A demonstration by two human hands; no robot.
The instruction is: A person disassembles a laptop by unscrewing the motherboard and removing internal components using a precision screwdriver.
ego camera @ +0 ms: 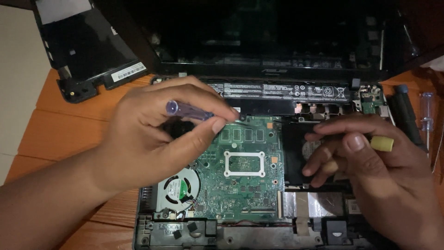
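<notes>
An opened laptop [259,185] is seen from above on a wooden surface [60,134], its green circuit board [245,162] exposed at centre. The left hand [152,134], at nine o'clock of the board, is closed around a purple-handled screwdriver [185,110], pinched between thumb and fingers. The right hand [370,162], at three o'clock, is curled around a yellow-handled tool [382,143], its fingertips touching the dark drive bay [296,153]. A round fan [178,187] is seen at seven o'clock.
</notes>
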